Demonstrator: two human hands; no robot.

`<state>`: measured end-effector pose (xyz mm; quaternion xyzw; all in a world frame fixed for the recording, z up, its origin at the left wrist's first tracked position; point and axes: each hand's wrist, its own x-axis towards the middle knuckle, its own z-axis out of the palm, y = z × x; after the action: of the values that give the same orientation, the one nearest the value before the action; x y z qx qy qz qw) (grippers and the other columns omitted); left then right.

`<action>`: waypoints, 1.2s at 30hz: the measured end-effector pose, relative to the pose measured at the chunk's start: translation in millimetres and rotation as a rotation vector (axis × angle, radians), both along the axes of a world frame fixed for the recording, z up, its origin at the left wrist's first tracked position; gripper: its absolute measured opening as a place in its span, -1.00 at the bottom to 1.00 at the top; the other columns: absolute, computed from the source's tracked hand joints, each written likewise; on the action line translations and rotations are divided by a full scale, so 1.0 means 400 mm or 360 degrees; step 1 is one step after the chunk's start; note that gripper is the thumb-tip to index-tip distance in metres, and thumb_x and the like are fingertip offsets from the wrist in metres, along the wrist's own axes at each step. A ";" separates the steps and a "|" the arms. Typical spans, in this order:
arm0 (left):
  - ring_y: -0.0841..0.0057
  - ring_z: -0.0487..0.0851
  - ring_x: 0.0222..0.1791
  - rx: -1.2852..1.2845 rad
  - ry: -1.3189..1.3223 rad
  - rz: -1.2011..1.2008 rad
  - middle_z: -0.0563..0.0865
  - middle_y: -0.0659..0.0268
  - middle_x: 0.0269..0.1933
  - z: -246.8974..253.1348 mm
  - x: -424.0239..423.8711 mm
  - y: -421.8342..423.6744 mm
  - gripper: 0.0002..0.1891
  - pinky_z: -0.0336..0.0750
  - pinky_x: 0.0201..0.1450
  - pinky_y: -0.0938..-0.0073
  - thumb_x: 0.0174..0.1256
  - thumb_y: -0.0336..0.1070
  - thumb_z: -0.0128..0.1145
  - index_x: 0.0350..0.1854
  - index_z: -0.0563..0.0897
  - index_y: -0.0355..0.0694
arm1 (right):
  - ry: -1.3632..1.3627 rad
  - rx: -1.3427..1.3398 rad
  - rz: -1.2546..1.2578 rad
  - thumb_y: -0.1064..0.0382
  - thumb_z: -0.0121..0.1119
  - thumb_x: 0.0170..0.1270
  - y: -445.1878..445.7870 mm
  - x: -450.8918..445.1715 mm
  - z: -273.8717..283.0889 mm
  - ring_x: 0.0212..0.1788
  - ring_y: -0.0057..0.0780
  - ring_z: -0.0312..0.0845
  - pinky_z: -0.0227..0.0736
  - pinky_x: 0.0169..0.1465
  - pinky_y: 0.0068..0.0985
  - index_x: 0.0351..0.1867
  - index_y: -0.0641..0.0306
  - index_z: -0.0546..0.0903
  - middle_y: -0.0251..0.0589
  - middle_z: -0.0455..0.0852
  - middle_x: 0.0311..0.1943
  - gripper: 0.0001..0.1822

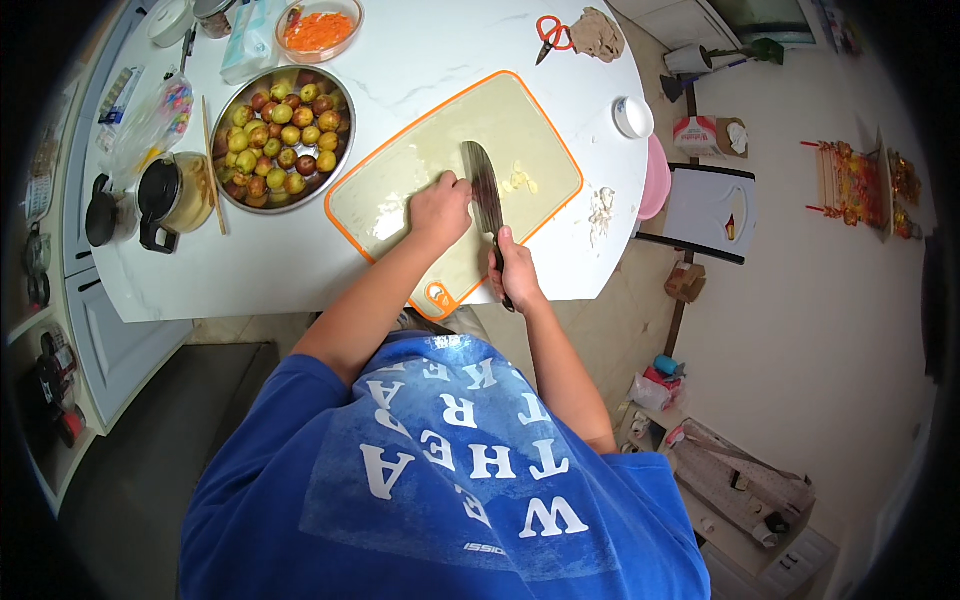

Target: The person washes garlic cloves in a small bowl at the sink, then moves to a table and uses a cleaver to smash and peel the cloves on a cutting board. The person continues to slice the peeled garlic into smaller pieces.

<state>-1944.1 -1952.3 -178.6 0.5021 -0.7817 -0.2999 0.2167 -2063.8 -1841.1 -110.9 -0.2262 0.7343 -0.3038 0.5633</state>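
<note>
My right hand [516, 271] grips the black handle of a kitchen knife [485, 180], whose broad blade stands over the middle of an orange-edged cutting board [405, 150]. Against the blade's left side, my left hand [444, 210] rests with its fingers bent down on the board; whether they pinch a small piece cannot be seen. Thin pale slices [519, 178], which look like garlic, lie on the board right of the blade. White peelings [601, 214] are scattered on the table beyond the board's right edge.
Left of the board stands a steel bowl of round fruit [346, 142], with a chopstick [212, 172] and glass pot [191, 193] beside it. Shredded orange food fills a glass bowl [358, 34]. Red-handled scissors [550, 34] and a white cup [634, 118] are farther right.
</note>
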 end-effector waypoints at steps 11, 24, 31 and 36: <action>0.22 0.71 -0.23 0.0143 -0.0015 -0.0008 0.61 0.24 -0.13 0.029 -0.003 -0.004 -0.88 0.62 -0.20 0.17 0.27 -0.25 0.23 -0.20 0.67 -0.09 | 0.0002 -0.0011 -0.0065 -0.39 -0.24 0.53 0.008 -0.028 0.000 -0.82 -0.58 0.13 0.06 -0.73 -0.53 -0.63 0.17 0.40 -0.38 0.31 -0.80 -0.27; 0.28 0.66 -0.16 -0.0061 -0.0003 -0.0160 0.59 0.28 -0.21 -0.007 -0.022 0.004 -0.95 0.61 -0.20 0.23 0.24 -0.33 0.23 -0.29 0.64 -0.09 | -0.0353 0.0023 -0.0221 -0.41 -0.27 0.52 0.030 -0.027 -0.001 -0.83 -0.58 0.12 0.05 -0.75 -0.54 -0.62 0.16 0.36 -0.37 0.28 -0.80 -0.27; 0.27 0.66 -0.19 -0.0108 0.0050 -0.0144 0.58 0.27 -0.22 -0.018 -0.024 0.004 -0.96 0.61 -0.25 0.21 0.24 -0.34 0.21 -0.29 0.62 -0.10 | -0.0109 -0.0012 -0.0163 -0.43 -0.29 0.51 -0.024 0.003 0.003 -0.82 -0.57 0.12 0.07 -0.73 -0.54 -0.61 0.18 0.36 -0.36 0.27 -0.79 -0.25; 0.21 0.68 -0.24 -0.0031 0.0026 -0.0080 0.57 0.23 -0.22 -0.010 -0.024 0.001 -0.92 0.61 -0.25 0.17 0.26 -0.35 0.18 -0.23 0.61 -0.13 | -0.0050 0.0001 -0.0106 -0.41 -0.28 0.53 -0.029 -0.015 -0.012 -0.81 -0.58 0.12 0.05 -0.73 -0.53 -0.60 0.18 0.37 -0.38 0.29 -0.78 -0.27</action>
<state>-1953.6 -1952.0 -182.8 0.4777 -0.7951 -0.3018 0.2204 -2069.7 -1852.9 -115.6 -0.1967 0.7327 -0.3255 0.5643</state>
